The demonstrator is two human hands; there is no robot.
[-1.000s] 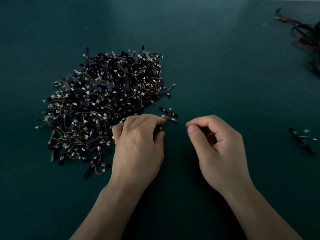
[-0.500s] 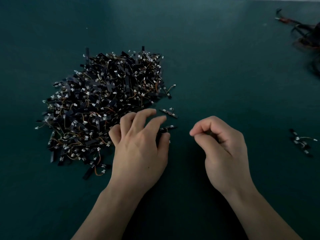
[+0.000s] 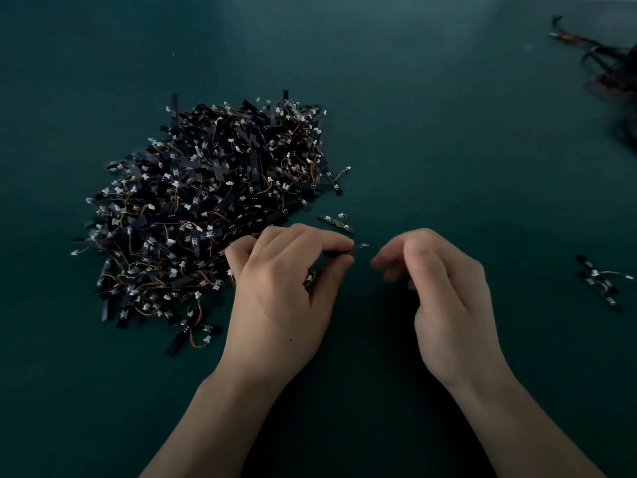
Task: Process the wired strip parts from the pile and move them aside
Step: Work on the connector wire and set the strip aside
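A big pile of black wired strip parts (image 3: 213, 208) with white connectors and orange wires lies on the dark green table at the left. My left hand (image 3: 286, 291) sits at the pile's right edge and pinches one strip part (image 3: 344, 252) between thumb and fingers; its small white connector pokes out to the right. My right hand (image 3: 444, 288) hovers just right of it, fingers loosely curled, holding nothing that I can see. One loose strip (image 3: 336, 223) lies just beyond my left hand.
A few strip parts (image 3: 599, 279) lie together at the right side of the table. A dark tangle of cables (image 3: 610, 63) sits at the far right back. The green table surface (image 3: 431, 132) stretches between them.
My left hand has curled from spread fingers into a pinch on a strip part and lifted it a little. My right hand has loosened its fingers and stayed close by.
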